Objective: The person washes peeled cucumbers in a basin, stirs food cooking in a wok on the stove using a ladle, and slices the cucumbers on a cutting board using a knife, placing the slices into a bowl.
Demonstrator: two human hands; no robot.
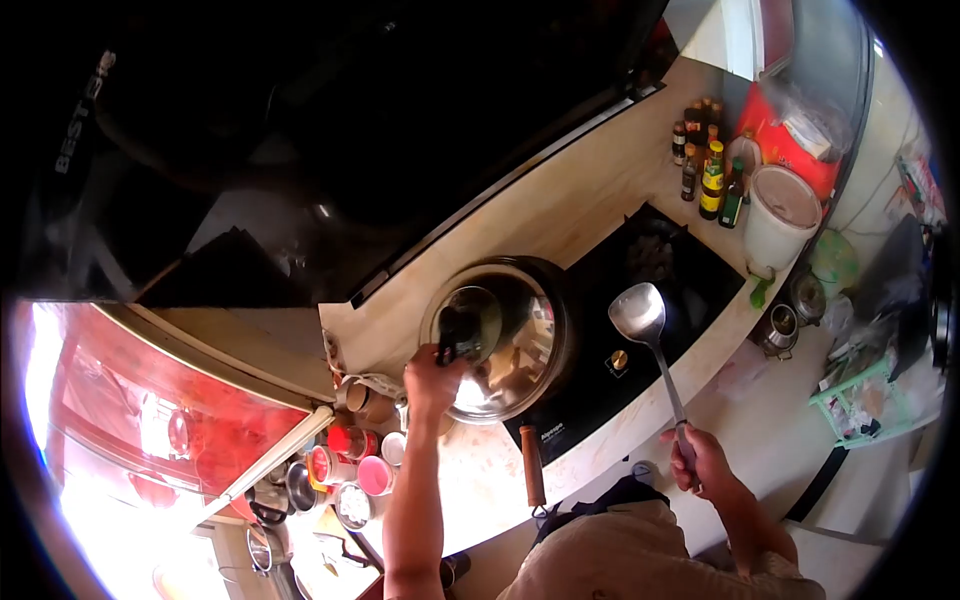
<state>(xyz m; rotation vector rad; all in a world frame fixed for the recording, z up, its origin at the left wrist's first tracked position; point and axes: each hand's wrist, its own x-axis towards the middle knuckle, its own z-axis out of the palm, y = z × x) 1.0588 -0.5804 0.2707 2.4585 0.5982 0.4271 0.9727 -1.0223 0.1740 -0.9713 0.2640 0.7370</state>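
Observation:
My left hand [434,382] is closed around the dark knob of a shiny metal lid [525,350]. The lid lies over a wok, hiding what is inside; whether it rests fully on the rim I cannot tell. The wok's wooden handle [533,466] points towards my body. In my right hand [700,462] is the grip of a metal wok spatula [638,312]. Its broad, shallow head is raised above the black glass hob [590,385], to the right of the wok.
Several sauce bottles [712,180] and a white lidded bucket [782,212] stand at the counter's far right. Jars with red and pink lids [375,476] crowd the left side. A black range hood [300,150] hangs overhead. A green basket [860,408] is at the right.

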